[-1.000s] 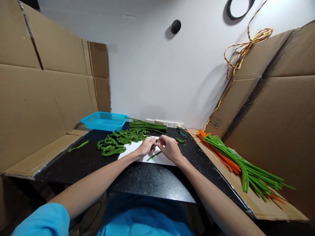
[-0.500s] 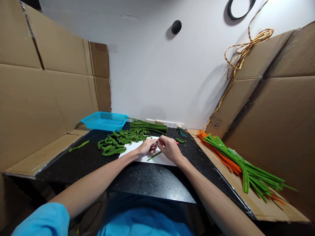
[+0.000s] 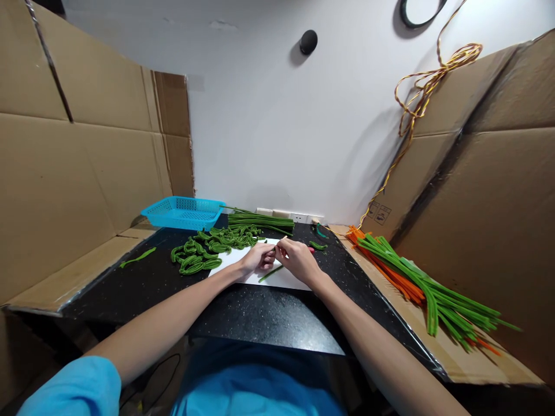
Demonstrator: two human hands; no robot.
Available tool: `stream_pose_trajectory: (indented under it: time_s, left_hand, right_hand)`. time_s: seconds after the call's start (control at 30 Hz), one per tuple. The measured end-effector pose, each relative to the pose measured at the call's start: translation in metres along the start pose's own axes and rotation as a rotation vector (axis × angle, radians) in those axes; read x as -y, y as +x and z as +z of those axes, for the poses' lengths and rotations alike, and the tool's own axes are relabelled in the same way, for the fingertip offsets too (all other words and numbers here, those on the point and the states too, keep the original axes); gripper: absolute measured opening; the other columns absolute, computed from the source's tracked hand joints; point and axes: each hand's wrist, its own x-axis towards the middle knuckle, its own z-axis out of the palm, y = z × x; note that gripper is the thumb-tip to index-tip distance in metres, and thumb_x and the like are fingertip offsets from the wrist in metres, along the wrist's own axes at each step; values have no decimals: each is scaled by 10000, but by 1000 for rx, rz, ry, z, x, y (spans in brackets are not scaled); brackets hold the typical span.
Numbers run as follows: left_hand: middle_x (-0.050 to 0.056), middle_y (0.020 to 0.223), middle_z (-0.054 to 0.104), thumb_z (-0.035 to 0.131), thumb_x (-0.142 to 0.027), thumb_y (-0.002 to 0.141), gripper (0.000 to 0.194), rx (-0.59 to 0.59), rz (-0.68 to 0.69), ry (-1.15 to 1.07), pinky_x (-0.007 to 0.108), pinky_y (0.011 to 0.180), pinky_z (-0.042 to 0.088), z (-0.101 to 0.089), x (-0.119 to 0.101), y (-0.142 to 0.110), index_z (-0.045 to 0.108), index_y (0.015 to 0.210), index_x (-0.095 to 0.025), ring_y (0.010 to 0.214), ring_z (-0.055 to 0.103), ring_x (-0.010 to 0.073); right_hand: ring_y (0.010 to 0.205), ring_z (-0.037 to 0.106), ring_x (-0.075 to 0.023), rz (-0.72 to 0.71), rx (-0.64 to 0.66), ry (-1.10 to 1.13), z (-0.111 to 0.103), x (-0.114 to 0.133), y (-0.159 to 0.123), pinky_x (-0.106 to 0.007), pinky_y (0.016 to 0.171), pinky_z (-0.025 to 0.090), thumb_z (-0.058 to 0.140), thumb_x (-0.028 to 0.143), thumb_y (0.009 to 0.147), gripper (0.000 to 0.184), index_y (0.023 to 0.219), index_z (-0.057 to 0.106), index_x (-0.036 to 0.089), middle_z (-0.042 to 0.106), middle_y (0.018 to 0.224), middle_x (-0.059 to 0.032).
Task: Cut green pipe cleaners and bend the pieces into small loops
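My left hand (image 3: 259,258) and my right hand (image 3: 296,258) meet fingertip to fingertip above a white sheet (image 3: 229,260), the fingers of both closed in a pinch. A dark green pipe cleaner (image 3: 270,274) slants out below them, its lower end over the sheet; the part at my fingers is mostly hidden. Left of the sheet lies a heap of green pipe cleaners bent into loops (image 3: 202,264). Straight dark green pipe cleaners (image 3: 260,221) lie in a bundle behind. A small red object (image 3: 311,249) shows partly beside my right hand, mostly covered.
A blue plastic basket (image 3: 184,215) stands at the back left of the black table (image 3: 243,315). Bright green pipe cleaners (image 3: 437,294) and orange ones (image 3: 390,273) lie on cardboard at right. A single green piece (image 3: 137,257) lies at left. Cardboard walls flank both sides.
The view has shifted slightly. Both hands keep the same pinched pose over the sheet, with barely any movement at the fingertips.
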Motion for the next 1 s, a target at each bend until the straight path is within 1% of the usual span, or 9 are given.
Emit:
stream_pose_trajectory:
  time_s: [0.1,0.2,0.27,0.33,0.47,0.73,1.0]
  left_hand:
    - [-53,634,317,617,-353,892,334,8,15,31,188,447,224,0,1,1,422,688,-174,488,297,56]
    - [-31,645,394,577,-393,916,315,-14,35,121,192,427,233,0,2,1,473,727,-162,476,359,61]
    - [-19,665,442,582,-404,908,289,-45,36,166,191,420,245,1,1,1,504,776,-159,479,405,69]
    - [-21,671,457,612,-408,885,280,-65,38,169,186,422,256,1,0,0,510,805,-160,481,424,69]
    - [-33,653,457,663,-414,844,303,-67,30,154,178,430,254,1,-1,1,507,807,-157,470,421,59]
    - [-10,709,514,661,-350,808,243,-60,26,152,187,425,252,0,-3,-1,527,795,-148,475,444,53]
    - [-16,703,518,694,-333,782,252,-89,7,168,174,434,248,0,-3,1,517,780,-153,475,440,43]
  right_hand:
    - [627,529,-137,22,-6,28,-2,1,0,-246,626,349,542,148,935,170,773,547,200,611,727,-12]
    - [614,519,-136,51,-19,70,-3,0,-1,-246,622,348,523,157,941,182,765,536,201,604,712,-6]
    - [614,520,-137,64,-21,86,-4,-1,-1,-245,620,344,526,158,937,176,766,538,199,608,714,-5]
    - [621,531,-138,70,-14,86,-3,-2,-1,-244,623,342,535,159,933,162,776,548,197,617,720,-6]
    - [629,552,-140,68,7,74,-1,-3,-2,-242,626,339,543,155,929,145,792,572,194,637,725,-9]
    - [616,552,-131,77,-18,63,-2,-2,-3,-236,626,341,570,152,899,107,807,604,196,645,720,2]
    - [624,575,-133,100,-28,24,-4,-2,-4,-234,619,332,595,174,880,69,831,633,202,669,734,1]
